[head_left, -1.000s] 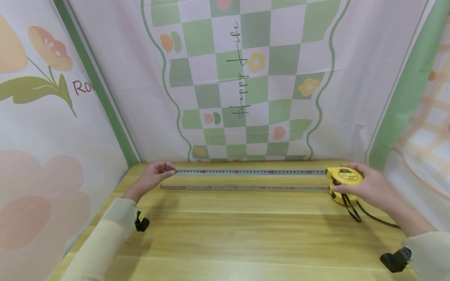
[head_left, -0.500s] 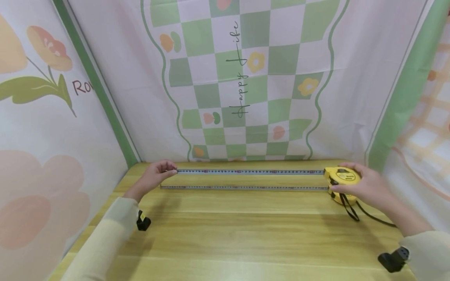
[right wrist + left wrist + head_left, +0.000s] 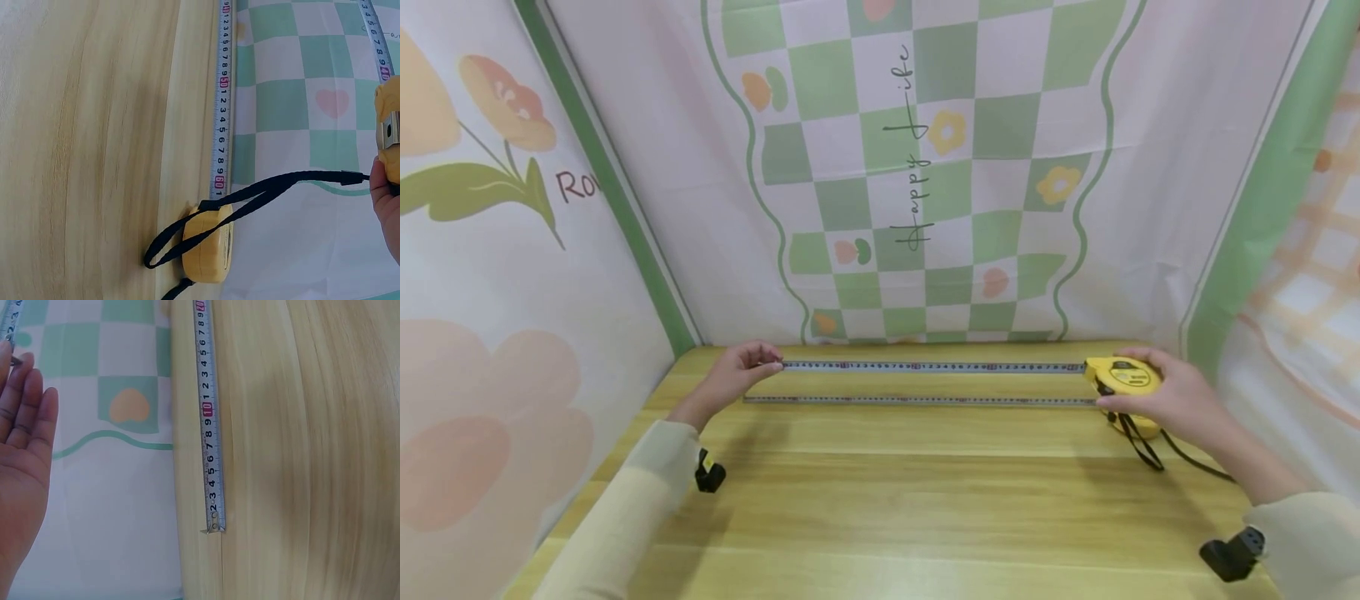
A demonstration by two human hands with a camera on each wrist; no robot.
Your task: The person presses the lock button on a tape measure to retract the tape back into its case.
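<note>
A steel tape blade [image 3: 932,366] stretches above the back of the wooden table [image 3: 925,500]. My left hand [image 3: 767,364] pinches its free end. My right hand [image 3: 1131,385] grips its yellow case [image 3: 1123,375], seen at the right edge of the right wrist view [image 3: 389,125]. A second tape blade [image 3: 925,401] lies flat on the table, parallel and nearer me. Its hook end [image 3: 214,526] shows in the left wrist view. Its yellow case [image 3: 209,244] sits under my right hand. A black strap [image 3: 269,187] trails from the held case past the lying one.
Printed cloth backdrops [image 3: 925,167] close in the table at the back and on both sides. The back edge of the table runs just behind the tapes. A small black device hangs at each sleeve [image 3: 709,475], [image 3: 1228,554].
My right hand and the yellow case have drifted left and my left hand a little right, so the held blade is shorter. The lying tape has not moved.
</note>
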